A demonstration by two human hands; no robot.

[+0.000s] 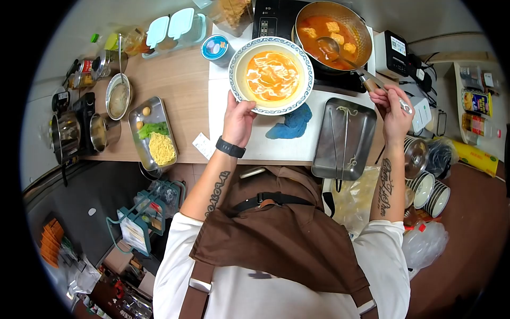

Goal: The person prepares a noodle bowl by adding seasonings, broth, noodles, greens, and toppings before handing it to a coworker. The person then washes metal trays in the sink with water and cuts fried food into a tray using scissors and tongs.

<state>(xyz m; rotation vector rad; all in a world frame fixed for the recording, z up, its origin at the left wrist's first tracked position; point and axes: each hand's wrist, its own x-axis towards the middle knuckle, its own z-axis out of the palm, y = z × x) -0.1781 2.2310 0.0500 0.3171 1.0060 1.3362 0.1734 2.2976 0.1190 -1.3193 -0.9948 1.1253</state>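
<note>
My left hand (239,121) grips the near-left rim of a patterned bowl (272,73), thumb over the edge. Orange soup with pale white streaks fills it. Closed around a ladle (363,73) is my right hand (392,109). The ladle's head lies in a pan (366,40) of reddish-orange soup with several fried tofu-like chunks, on a black cooktop (276,21). Below the bowl lies a crumpled blue cloth (291,123). A metal tray (322,146) nearby holds tongs (341,139) and a few noodle strands.
Another tray (139,149) at left carries noodles, lettuce and two egg-like balls. A strainer (118,101), lidded blue containers (180,26) and a blue-lidded tub (217,50) stand around the counter's left and back. Stacked bowls (429,192) and plastic bags sit at lower right.
</note>
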